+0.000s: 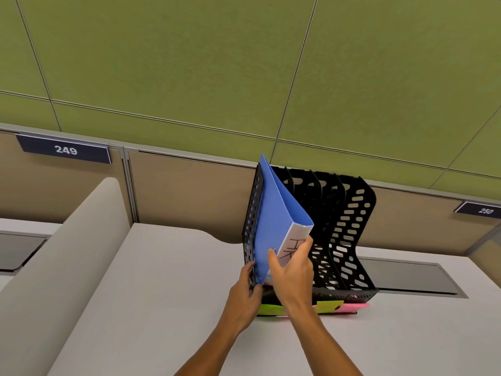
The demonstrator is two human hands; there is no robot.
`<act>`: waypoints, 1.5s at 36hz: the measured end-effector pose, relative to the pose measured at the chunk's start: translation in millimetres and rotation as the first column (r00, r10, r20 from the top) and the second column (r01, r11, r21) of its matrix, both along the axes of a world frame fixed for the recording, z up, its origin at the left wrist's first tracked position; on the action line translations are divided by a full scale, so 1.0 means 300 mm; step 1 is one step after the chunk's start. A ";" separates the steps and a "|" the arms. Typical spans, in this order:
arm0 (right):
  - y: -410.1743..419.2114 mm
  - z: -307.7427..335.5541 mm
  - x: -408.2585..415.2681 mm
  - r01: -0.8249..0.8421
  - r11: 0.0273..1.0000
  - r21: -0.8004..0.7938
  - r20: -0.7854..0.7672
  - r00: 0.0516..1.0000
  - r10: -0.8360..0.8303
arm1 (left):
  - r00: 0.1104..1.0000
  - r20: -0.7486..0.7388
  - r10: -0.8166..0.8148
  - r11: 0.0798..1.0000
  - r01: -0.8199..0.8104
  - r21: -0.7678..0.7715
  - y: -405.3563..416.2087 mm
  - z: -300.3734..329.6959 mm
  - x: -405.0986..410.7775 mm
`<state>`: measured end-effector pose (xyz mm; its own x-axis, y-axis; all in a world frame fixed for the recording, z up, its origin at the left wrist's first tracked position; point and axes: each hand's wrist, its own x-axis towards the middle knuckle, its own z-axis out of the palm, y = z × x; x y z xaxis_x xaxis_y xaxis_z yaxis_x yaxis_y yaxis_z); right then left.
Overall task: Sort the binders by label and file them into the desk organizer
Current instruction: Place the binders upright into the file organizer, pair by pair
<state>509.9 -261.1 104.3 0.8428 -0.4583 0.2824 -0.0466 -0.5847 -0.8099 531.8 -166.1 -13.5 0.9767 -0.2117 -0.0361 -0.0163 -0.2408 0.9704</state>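
Filing on a pale desk (168, 294) against a tan partition (189, 191), we have the black desk organizer (352, 226) standing at the back edge, its slots running left to right. We are sliding the blue binder (273, 213) into the leftmost slot; it sits tilted, top leaning back-left, spine toward us, not yet seated. The other slots look empty from here. Our right hand (294, 275) grips the binder's spine, thumb on the left face, fingers wrapped over the white label (291, 246) reading roughly "HR". Our left hand (244, 291) curls round the organizer's left wall near the front, steadying it. Coloured sticky notes (329, 306), green and pink, poke out under the front lip, probably slot labels; text unreadable.

To do it well, we should keep the left hand bracing so the light rack does not skid, square the binder to the dividers, then push low on the spine till it bottoms out, label facing out.
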 end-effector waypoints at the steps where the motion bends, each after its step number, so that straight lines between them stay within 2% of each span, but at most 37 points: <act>1: 0.005 -0.018 -0.001 -0.011 1.000 0.000 -0.019 1.000 0.011 | 1.000 0.005 -0.007 1.000 0.007 -0.013 0.000 0.000 -0.002; 6: 0.030 -0.067 -0.001 -0.029 0.999 -0.046 -0.057 0.998 0.026 | 0.994 0.058 -0.098 0.993 0.094 0.065 -0.003 -0.010 -0.025; 15: 0.019 -0.097 -0.028 -0.148 0.984 0.099 -0.125 0.979 0.160 | 1.000 0.009 -0.002 0.971 0.000 0.238 0.001 0.003 -0.034; 21: -0.010 -0.117 -0.136 -0.217 0.963 0.158 -0.170 0.955 0.243 | 0.998 -0.026 0.051 0.966 -0.043 0.257 0.032 0.022 -0.062; 28: -0.046 -0.140 -0.319 -0.212 0.959 0.190 -0.214 0.944 0.251 | 0.998 -0.045 0.042 0.948 -0.026 0.318 0.084 0.090 -0.149; 38: -0.014 -0.174 -0.614 -0.286 0.922 0.263 -0.230 0.909 0.347 | 0.996 0.076 0.037 0.884 -0.068 0.462 0.153 0.167 -0.450; 42: 0.000 -0.184 -0.707 -0.345 0.899 0.272 -0.240 0.880 0.410 | 0.994 0.090 0.066 0.877 -0.101 0.470 0.176 0.166 -0.600; 50: 0.023 -0.240 -0.851 -0.439 0.857 0.272 -0.272 0.819 0.506 | 0.984 0.051 0.168 0.851 -0.171 0.497 0.225 0.056 -0.905; 54: 0.045 -0.298 -0.920 -0.505 0.833 0.225 -0.332 0.765 0.553 | 0.979 0.060 0.195 0.809 -0.196 0.555 0.251 -0.015 -1.022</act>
